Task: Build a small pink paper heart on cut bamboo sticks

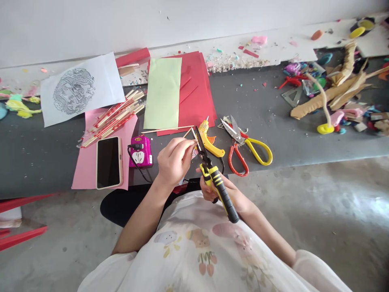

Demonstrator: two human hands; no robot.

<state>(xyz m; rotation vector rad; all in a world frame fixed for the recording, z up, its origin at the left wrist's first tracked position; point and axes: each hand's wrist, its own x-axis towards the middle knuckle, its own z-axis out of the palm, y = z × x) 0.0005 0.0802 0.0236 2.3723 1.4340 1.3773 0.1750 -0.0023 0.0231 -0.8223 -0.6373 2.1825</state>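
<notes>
One grey table (258, 109), with a right hand (231, 190) and a left hand (174, 159) at its near edge.
Red sheets (201, 101) lie on it, partly under a pale green sheet (163, 93); nearer the person, the right hand grips the handles of black-and-yellow pliers (215, 173), their jaws pointing away. Scissors (239, 138) rest with blades spread, right of a yellow glue gun (209, 142). A long stick (167, 129) lies across the sheets' near edges, and the left hand pinches a thin stick (193, 133) between thumb and fingers, just beside the jaws; whether they touch, I cannot tell.
</notes>
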